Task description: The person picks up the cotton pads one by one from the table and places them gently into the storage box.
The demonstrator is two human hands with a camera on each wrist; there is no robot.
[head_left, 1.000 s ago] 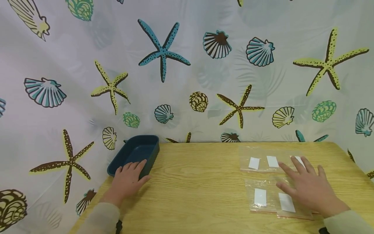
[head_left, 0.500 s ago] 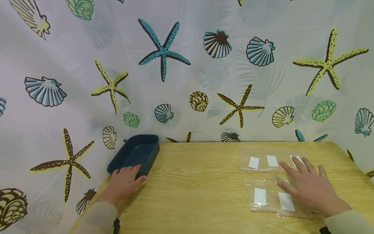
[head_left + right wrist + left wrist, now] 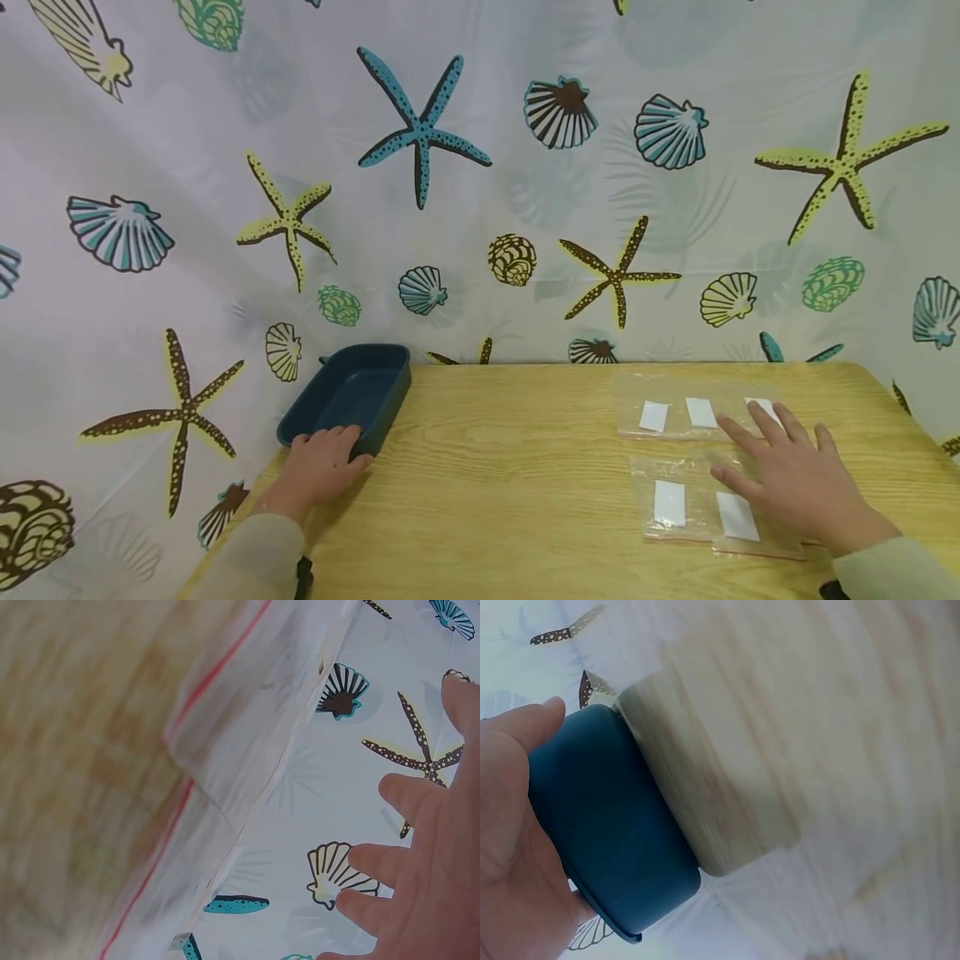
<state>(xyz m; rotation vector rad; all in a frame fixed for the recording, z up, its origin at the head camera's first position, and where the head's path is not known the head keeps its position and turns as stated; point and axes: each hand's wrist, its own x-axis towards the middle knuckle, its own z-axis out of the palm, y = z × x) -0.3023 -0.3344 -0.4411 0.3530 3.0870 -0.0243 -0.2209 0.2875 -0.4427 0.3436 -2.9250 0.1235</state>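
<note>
At the table's far left stands a dark blue deep tray (image 3: 386,400), its inside bare where it shows. My left hand (image 3: 318,467) grips its near rim, fingers curled over the edge and thumb along the outside. The left wrist view shows the tray's side wall (image 3: 615,817) beside my palm. On the right, my right hand (image 3: 798,487) is spread over several clear zip bags (image 3: 701,521), fingers straight and apart, holding nothing. White rectangular pieces (image 3: 669,503) lie in the bags. Part of the bags is hidden under that hand.
The light wood table (image 3: 495,475) runs between tray and bags. A back row of zip bags (image 3: 675,383) lies near the far edge. Behind and to the left hangs a white curtain (image 3: 480,183) printed with starfish and shells.
My left hand has drawn slightly back and its fingers have curled down over the tray's near rim. My right hand and the bags have barely moved.
</note>
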